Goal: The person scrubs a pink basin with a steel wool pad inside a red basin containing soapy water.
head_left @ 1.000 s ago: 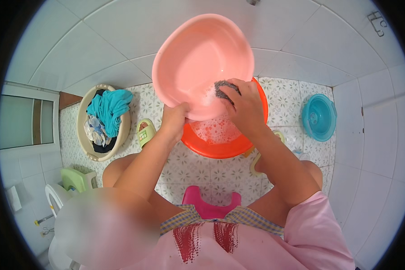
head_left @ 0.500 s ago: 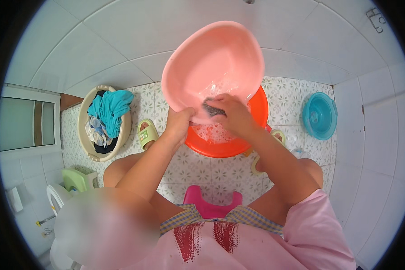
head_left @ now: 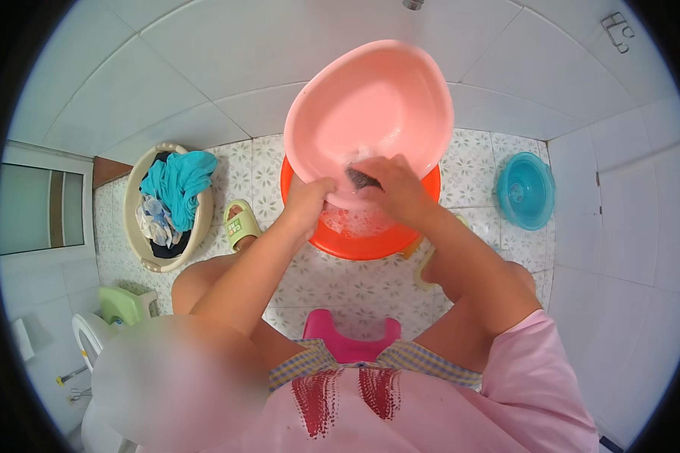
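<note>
A pink basin is tilted over an orange basin holding foamy water. My left hand is closed on the pink basin's near rim, its thumb on the inside. Inside that basin, close to the same rim, my right hand presses a dark grey scouring pad against the wall. Some suds lie beside the pad. The right fingers cover part of it.
At the left stands a beige laundry basket with turquoise, white and dark clothes. A blue basin is on the patterned tile floor at the right. Between my legs is a pink stool; a green stool stands far left.
The pink basin has shifted slightly right over the orange one, baring more of the orange basin's left rim. The right hand still holds the pad near the same rim. The view has shifted a little.
</note>
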`<state>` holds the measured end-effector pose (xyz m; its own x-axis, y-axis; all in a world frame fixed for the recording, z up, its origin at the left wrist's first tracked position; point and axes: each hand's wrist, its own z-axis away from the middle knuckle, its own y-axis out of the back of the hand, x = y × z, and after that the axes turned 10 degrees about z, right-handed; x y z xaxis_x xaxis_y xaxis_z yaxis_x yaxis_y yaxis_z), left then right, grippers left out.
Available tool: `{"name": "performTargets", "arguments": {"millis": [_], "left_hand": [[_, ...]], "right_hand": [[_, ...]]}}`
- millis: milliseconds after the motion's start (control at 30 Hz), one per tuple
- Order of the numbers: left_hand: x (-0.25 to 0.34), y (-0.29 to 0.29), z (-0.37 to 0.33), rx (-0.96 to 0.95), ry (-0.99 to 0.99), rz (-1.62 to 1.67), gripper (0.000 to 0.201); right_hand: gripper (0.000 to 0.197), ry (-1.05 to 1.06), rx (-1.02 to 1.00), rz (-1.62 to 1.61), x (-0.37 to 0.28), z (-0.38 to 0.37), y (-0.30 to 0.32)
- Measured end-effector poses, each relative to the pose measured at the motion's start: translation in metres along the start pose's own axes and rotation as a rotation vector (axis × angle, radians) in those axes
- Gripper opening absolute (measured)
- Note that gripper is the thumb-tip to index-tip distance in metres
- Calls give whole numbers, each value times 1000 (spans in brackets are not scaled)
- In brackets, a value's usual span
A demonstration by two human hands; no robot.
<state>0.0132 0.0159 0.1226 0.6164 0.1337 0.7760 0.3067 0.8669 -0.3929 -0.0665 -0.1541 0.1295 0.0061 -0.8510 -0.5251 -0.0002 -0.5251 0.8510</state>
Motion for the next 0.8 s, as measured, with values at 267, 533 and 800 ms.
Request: {"name": "performTargets", "arguments": {"millis": [267,533,800], "left_hand": [[16,-21,21,-39,14,164,42],[8,-7,11,-12,88,208,36],[7,0,4,-32,176,212,37]], "right_hand": [[34,26,384,650,7,13,-22],[36,-110,-10,636,-8,5,-10],[41,26,-31,45,-6,8,-20]]}}
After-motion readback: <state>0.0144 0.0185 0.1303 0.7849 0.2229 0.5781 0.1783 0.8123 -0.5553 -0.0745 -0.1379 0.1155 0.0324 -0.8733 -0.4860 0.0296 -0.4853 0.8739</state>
